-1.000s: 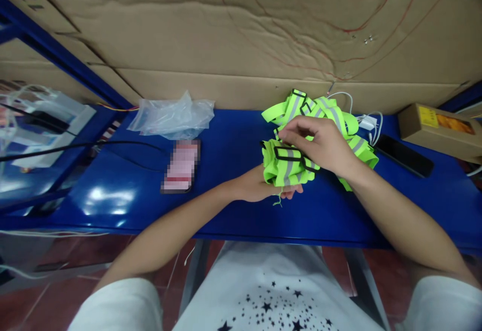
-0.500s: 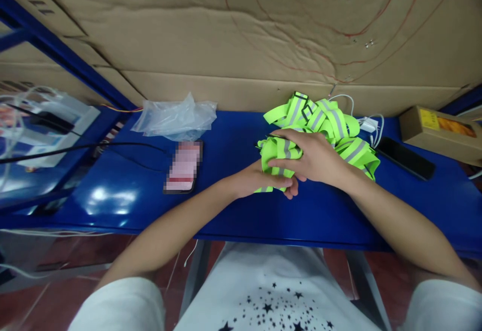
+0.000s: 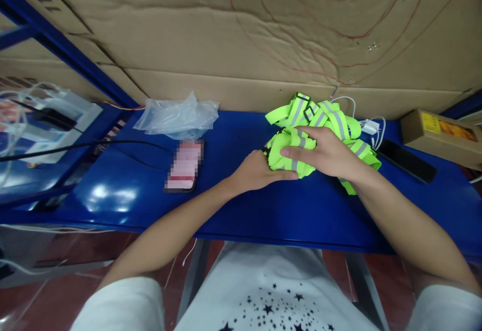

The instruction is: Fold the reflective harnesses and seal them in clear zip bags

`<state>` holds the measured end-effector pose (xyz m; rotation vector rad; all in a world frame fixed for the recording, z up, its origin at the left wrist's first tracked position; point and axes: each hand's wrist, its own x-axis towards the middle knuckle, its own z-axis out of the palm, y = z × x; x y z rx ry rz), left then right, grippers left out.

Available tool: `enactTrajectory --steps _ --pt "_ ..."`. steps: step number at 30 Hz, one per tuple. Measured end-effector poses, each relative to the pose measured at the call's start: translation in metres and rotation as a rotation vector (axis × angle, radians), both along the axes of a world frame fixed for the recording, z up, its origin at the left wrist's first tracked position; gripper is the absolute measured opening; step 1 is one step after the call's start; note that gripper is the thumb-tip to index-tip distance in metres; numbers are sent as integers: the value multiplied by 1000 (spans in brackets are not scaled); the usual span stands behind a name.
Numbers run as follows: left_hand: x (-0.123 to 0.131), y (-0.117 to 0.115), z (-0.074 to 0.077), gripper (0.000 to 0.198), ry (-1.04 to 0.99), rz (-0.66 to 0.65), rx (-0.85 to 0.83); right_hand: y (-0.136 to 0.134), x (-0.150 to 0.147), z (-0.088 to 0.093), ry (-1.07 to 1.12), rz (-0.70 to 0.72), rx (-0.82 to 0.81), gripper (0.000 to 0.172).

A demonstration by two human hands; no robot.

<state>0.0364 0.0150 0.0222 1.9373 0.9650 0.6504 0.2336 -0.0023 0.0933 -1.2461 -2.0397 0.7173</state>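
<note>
Between my two hands is a bundled neon-yellow reflective strap (image 3: 279, 151) with grey stripes, folded into a thick wad. My left hand (image 3: 256, 171) grips it from the left and below, its thumb along the lower edge. From the right, my right hand (image 3: 324, 151) closes over the wad, thumb pressed on its front; the other fingers are partly hidden behind it. Just behind lies a loose heap of the same reflective straps (image 3: 331, 117) with black buckles. One strap end hangs out under my right wrist.
A clear plastic bag (image 3: 178, 117) and a phone with a lit, blurred screen (image 3: 185, 165) lie left on the blue table (image 3: 233, 215). To the right are a black phone (image 3: 406, 161), a white charger (image 3: 371, 127) and a cardboard box (image 3: 442, 132). Cardboard stands behind.
The wad has turned and moved slightly right and up in my hands. My left fingers, earlier showing below it, are now behind it. A strap end now shows below my right wrist.
</note>
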Motion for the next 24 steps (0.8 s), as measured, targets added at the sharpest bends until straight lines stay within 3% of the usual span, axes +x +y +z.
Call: enactTrajectory --steps 3,5,7,10,15,19,22,24 --pt "3 3 -12 90 1 253 294 6 -1 -13 -70 -223 46 53" --pt "3 4 -16 84 1 337 508 9 -3 -22 -140 -414 97 63" --pt "3 2 -17 66 60 332 694 11 -6 -30 -181 -508 125 69" --pt "2 -2 -14 47 131 284 808 13 -9 -35 -190 -545 139 72" --pt "1 -2 -9 35 -21 305 700 14 -10 -41 -182 -545 148 70" --pt "1 5 -13 30 -188 290 428 14 -12 -46 -198 -534 174 70" --pt "2 12 -19 36 -274 267 212 17 -11 -52 -90 -482 123 72" --pt "1 16 -22 42 -289 288 210 21 -10 -58 47 -450 42 74"
